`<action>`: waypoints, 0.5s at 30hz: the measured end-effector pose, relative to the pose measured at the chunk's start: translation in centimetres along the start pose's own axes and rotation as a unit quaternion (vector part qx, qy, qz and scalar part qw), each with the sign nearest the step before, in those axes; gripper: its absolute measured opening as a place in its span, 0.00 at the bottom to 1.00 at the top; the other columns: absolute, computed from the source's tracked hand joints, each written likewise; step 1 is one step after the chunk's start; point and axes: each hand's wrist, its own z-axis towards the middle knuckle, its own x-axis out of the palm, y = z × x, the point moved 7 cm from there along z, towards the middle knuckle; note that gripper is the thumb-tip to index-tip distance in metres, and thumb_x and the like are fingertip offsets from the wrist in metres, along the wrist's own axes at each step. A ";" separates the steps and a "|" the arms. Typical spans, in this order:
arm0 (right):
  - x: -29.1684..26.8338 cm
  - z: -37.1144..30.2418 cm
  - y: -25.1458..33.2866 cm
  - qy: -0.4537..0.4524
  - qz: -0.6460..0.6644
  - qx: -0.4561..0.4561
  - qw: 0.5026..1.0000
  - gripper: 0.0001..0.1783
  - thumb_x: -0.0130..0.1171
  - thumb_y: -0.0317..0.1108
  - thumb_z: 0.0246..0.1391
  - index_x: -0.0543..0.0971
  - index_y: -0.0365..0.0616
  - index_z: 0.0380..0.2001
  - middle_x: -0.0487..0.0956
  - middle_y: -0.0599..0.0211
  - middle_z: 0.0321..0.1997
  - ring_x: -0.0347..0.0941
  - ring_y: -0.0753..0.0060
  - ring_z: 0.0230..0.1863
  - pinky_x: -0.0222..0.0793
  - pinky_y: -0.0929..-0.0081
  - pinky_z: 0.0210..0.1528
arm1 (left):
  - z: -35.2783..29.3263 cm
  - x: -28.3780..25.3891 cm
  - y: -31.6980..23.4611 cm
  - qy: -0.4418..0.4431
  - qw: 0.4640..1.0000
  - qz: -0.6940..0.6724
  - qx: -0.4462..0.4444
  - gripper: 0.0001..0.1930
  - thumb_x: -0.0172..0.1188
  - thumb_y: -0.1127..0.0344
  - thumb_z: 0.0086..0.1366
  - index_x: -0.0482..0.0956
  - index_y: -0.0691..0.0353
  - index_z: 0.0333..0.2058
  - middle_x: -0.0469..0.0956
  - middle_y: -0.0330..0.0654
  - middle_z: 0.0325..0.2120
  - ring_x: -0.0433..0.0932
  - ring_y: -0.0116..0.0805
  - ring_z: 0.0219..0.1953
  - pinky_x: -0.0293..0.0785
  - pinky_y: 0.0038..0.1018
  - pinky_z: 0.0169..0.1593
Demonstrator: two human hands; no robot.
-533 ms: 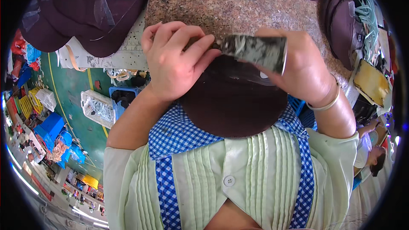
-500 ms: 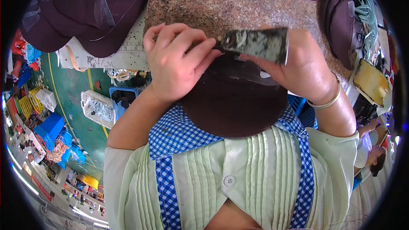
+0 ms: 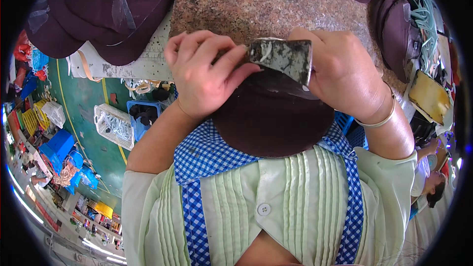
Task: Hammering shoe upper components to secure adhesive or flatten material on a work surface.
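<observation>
A dark brown, round-edged flat piece (image 3: 273, 120) hangs over the near edge of the stone-topped bench, against my apron. At its far side, my left hand (image 3: 204, 71) has its fingers curled and thumb drawn in; its fingertips meet the piece's far edge, though the grip itself is partly hidden. My right hand (image 3: 345, 71) is closed on a wedge-shaped metal tool (image 3: 283, 59), its face mottled grey and black. The tool's handle cannot be seen. Its narrow end is close beside my left fingertips, above the brown piece.
Brown pieces (image 3: 98, 15) are stacked at the left over a white ruled board (image 3: 157, 51). More brown pieces (image 3: 394, 34) lie at the right by pale cords (image 3: 424, 17). A white basket (image 3: 114, 125) stands on the green floor (image 3: 81, 103). Another person (image 3: 431, 187) is at the lower right.
The metal tool has shifted left and tilted, with its wide end lower. My right hand has moved slightly with it. My left hand and the brown piece have barely moved.
</observation>
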 end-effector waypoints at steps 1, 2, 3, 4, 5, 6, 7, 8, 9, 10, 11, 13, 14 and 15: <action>0.2 -0.1 -0.1 0.000 0.000 -0.001 1.000 0.14 0.68 0.37 0.51 0.72 0.43 0.28 0.76 0.57 0.22 0.76 0.49 0.25 0.72 0.57 0.26 | -0.5 0.3 -0.3 0.008 1.000 -0.018 0.013 0.12 0.74 0.59 0.47 0.85 0.50 0.32 0.78 0.28 0.32 0.76 0.34 0.41 0.61 0.42 0.52; 0.2 -0.4 -0.2 -0.024 0.007 -0.013 1.000 0.14 0.67 0.36 0.51 0.71 0.43 0.28 0.76 0.57 0.22 0.76 0.49 0.25 0.71 0.57 0.26 | -0.7 0.5 -0.5 0.017 0.999 -0.035 0.025 0.12 0.74 0.59 0.47 0.85 0.50 0.32 0.78 0.28 0.32 0.76 0.34 0.42 0.61 0.42 0.53; 0.1 -0.7 -0.2 -0.048 0.014 -0.026 0.998 0.14 0.67 0.36 0.51 0.71 0.43 0.28 0.76 0.57 0.22 0.76 0.49 0.24 0.71 0.57 0.26 | -0.6 0.6 -0.3 0.026 0.998 -0.056 0.015 0.12 0.74 0.60 0.47 0.86 0.50 0.33 0.78 0.28 0.32 0.76 0.34 0.42 0.61 0.43 0.53; 0.1 -0.9 -0.3 -0.048 0.014 -0.027 0.998 0.14 0.67 0.36 0.51 0.71 0.43 0.28 0.76 0.57 0.22 0.76 0.49 0.24 0.71 0.57 0.26 | -0.7 0.8 -0.4 0.025 0.998 -0.055 0.015 0.12 0.74 0.60 0.47 0.86 0.50 0.33 0.78 0.28 0.32 0.76 0.34 0.42 0.61 0.43 0.53; 0.0 -1.1 -0.5 -0.055 0.021 -0.011 0.998 0.14 0.67 0.36 0.51 0.71 0.43 0.28 0.76 0.58 0.22 0.76 0.50 0.24 0.71 0.58 0.25 | -0.9 0.9 -0.5 0.020 0.998 -0.062 0.009 0.12 0.73 0.60 0.48 0.86 0.51 0.33 0.78 0.29 0.32 0.76 0.34 0.42 0.61 0.44 0.53; -0.1 -1.2 -0.7 -0.061 0.028 0.005 0.998 0.14 0.68 0.36 0.51 0.71 0.43 0.28 0.76 0.58 0.22 0.76 0.50 0.24 0.71 0.58 0.25 | -1.0 1.0 -0.5 0.014 0.997 -0.069 0.003 0.11 0.73 0.60 0.49 0.86 0.52 0.33 0.77 0.29 0.32 0.75 0.34 0.43 0.61 0.44 0.53; 0.0 -1.3 -0.4 -0.060 0.029 0.004 0.998 0.14 0.68 0.36 0.51 0.71 0.43 0.28 0.76 0.58 0.22 0.76 0.50 0.24 0.71 0.58 0.25 | -0.9 0.8 -0.8 0.015 0.998 -0.069 0.002 0.11 0.73 0.60 0.49 0.86 0.52 0.33 0.77 0.29 0.32 0.75 0.34 0.43 0.61 0.44 0.53; 0.1 -1.5 0.0 -0.051 0.018 0.003 0.999 0.14 0.68 0.36 0.51 0.71 0.43 0.29 0.75 0.59 0.22 0.76 0.51 0.23 0.71 0.59 0.24 | -0.7 0.6 -1.5 0.031 0.999 -0.029 0.020 0.10 0.72 0.61 0.50 0.85 0.54 0.32 0.77 0.30 0.33 0.75 0.34 0.43 0.62 0.45 0.54; 0.3 -1.5 0.2 -0.043 0.008 0.002 0.999 0.14 0.68 0.36 0.50 0.71 0.44 0.29 0.75 0.59 0.22 0.76 0.51 0.23 0.71 0.60 0.24 | -0.7 0.4 -2.1 0.047 0.998 0.011 0.038 0.10 0.71 0.62 0.50 0.85 0.55 0.32 0.77 0.31 0.33 0.75 0.34 0.43 0.62 0.46 0.55; 0.3 -1.4 0.1 -0.044 0.006 0.004 0.999 0.14 0.68 0.36 0.50 0.71 0.44 0.29 0.75 0.59 0.22 0.76 0.51 0.23 0.71 0.60 0.24 | -0.7 0.2 -2.4 0.046 0.998 0.010 0.040 0.10 0.71 0.62 0.50 0.85 0.55 0.32 0.77 0.31 0.33 0.75 0.34 0.43 0.62 0.46 0.55; 0.2 -1.3 0.1 -0.053 0.005 -0.007 0.999 0.14 0.68 0.36 0.51 0.71 0.44 0.29 0.75 0.59 0.22 0.76 0.52 0.23 0.71 0.60 0.23 | -0.8 0.2 -3.0 0.055 0.996 0.041 0.061 0.09 0.69 0.63 0.51 0.85 0.56 0.31 0.76 0.32 0.33 0.75 0.34 0.43 0.61 0.46 0.57; -0.2 -1.2 0.1 -0.082 -0.004 -0.021 0.996 0.14 0.67 0.36 0.51 0.71 0.44 0.28 0.74 0.60 0.21 0.76 0.53 0.22 0.71 0.61 0.23 | -0.9 0.4 -3.3 0.059 0.993 0.063 0.084 0.05 0.67 0.66 0.52 0.84 0.58 0.29 0.76 0.33 0.33 0.76 0.34 0.44 0.59 0.48 0.60; -0.2 -1.1 0.2 -0.082 -0.006 -0.021 0.996 0.14 0.67 0.36 0.51 0.71 0.44 0.28 0.74 0.60 0.21 0.76 0.53 0.22 0.71 0.61 0.23 | -0.8 0.5 -3.2 0.058 0.993 0.062 0.084 0.05 0.67 0.66 0.52 0.84 0.58 0.29 0.76 0.33 0.33 0.76 0.34 0.44 0.59 0.48 0.60; 0.1 -1.0 0.4 -0.051 -0.008 -0.023 0.998 0.14 0.67 0.37 0.51 0.71 0.44 0.28 0.74 0.60 0.21 0.76 0.53 0.22 0.71 0.61 0.23 | -0.7 0.5 -2.9 0.058 0.994 0.056 0.077 0.05 0.67 0.66 0.52 0.83 0.57 0.28 0.76 0.33 0.33 0.76 0.33 0.43 0.59 0.49 0.59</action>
